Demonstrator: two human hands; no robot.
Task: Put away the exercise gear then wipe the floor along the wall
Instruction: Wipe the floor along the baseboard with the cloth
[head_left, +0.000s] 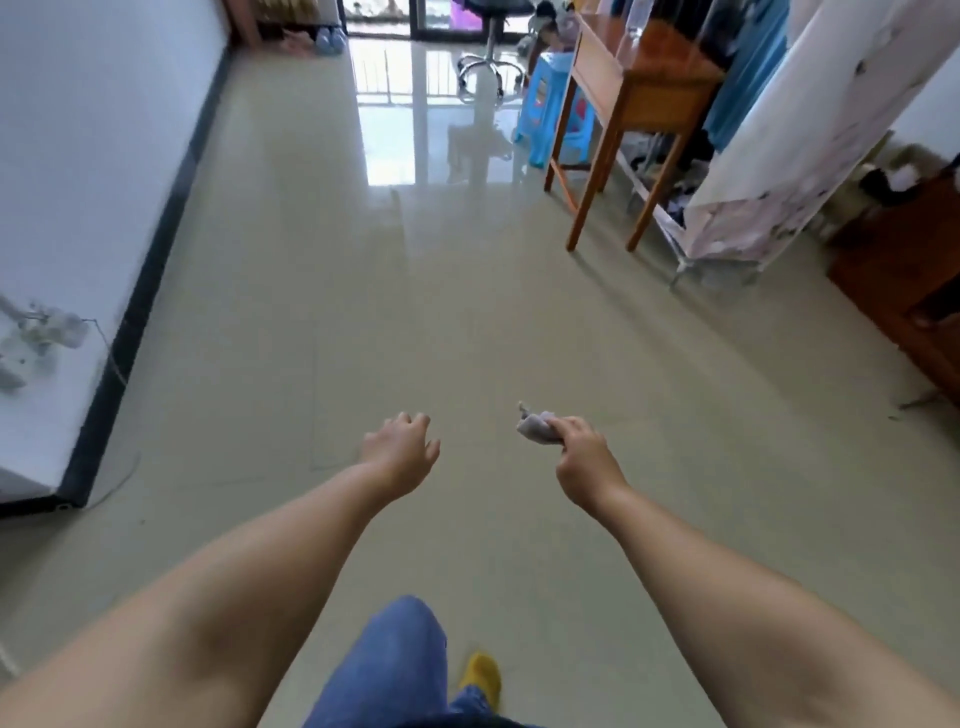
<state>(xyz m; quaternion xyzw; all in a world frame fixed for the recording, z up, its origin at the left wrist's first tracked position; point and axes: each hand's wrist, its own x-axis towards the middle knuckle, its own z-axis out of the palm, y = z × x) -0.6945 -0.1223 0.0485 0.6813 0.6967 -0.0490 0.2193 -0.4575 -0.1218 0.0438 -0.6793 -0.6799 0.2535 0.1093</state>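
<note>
My right hand (584, 462) grips a small crumpled grey cloth (535, 427), held out above the pale tiled floor (363, 322). My left hand (402, 449) is stretched forward beside it, fingers loosely curled, holding nothing. The white wall (78, 182) with its dark skirting board (150, 291) runs along the left side. No exercise gear is visible. My knee in blue jeans and a yellow slipper (483, 675) show at the bottom.
A wooden table (623, 88) stands at the right, with a blue plastic stool (550, 114) under it and a fabric wardrobe (769, 156) behind. Dark wooden furniture (904, 280) lies at far right. A swivel chair base (488, 67) stands by the far door. A white plug and cable (36, 338) hang on the wall.
</note>
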